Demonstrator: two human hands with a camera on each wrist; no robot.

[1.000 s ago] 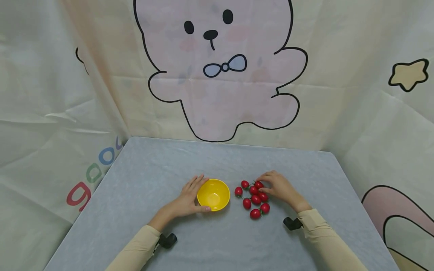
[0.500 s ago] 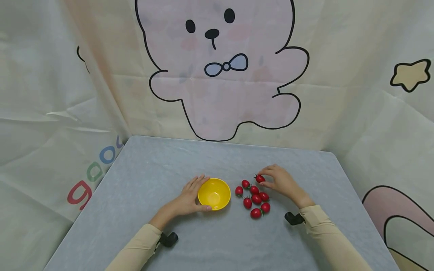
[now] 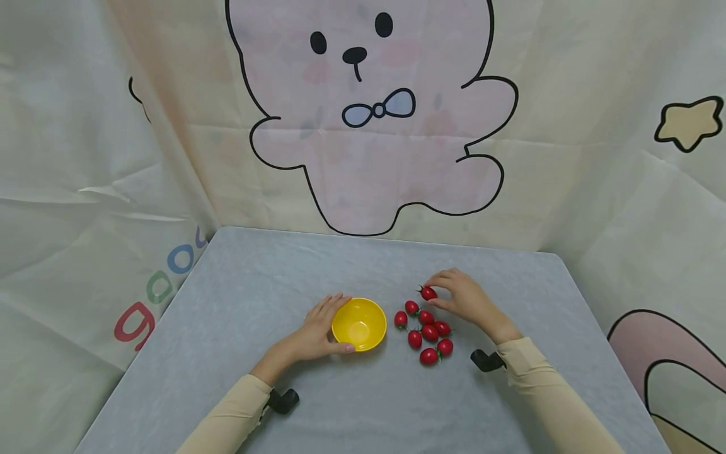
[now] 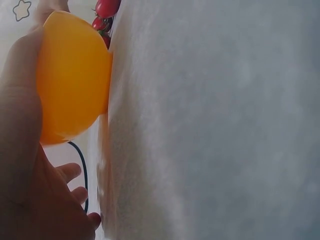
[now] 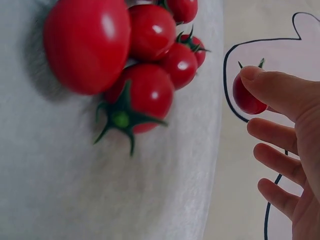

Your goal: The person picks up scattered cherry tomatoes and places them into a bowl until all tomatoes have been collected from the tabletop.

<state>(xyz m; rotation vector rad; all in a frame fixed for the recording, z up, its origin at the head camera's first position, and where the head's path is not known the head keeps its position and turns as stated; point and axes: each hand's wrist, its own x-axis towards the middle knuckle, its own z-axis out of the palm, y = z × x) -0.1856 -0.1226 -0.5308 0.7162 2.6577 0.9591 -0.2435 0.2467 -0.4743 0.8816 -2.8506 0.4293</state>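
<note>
A small yellow bowl (image 3: 359, 324) stands on the table, with my left hand (image 3: 309, 334) around its left side, thumb at the near rim and fingers at the far rim. In the left wrist view the thumb lies along the wall of the bowl (image 4: 75, 80), and other fingertips show beyond it. My right hand (image 3: 467, 302) pinches a red cherry tomato (image 3: 428, 293) between thumb and forefinger, above the table. The right wrist view shows that held tomato (image 5: 247, 100) with its green stem end up and the remaining fingers spread. Several cherry tomatoes (image 3: 429, 333) lie loosely grouped right of the bowl.
A pale blue-grey cloth covers the table (image 3: 363, 410). Behind it hangs a cream curtain (image 3: 567, 189) with a cartoon bear, and similar cloth hangs at both sides. Black wrist cameras (image 3: 283, 401) sit below the sleeves.
My right hand has lifted one cherry tomato out of the group, away from me, then moved it slightly left. The left hand and the bowl have stayed in place.
</note>
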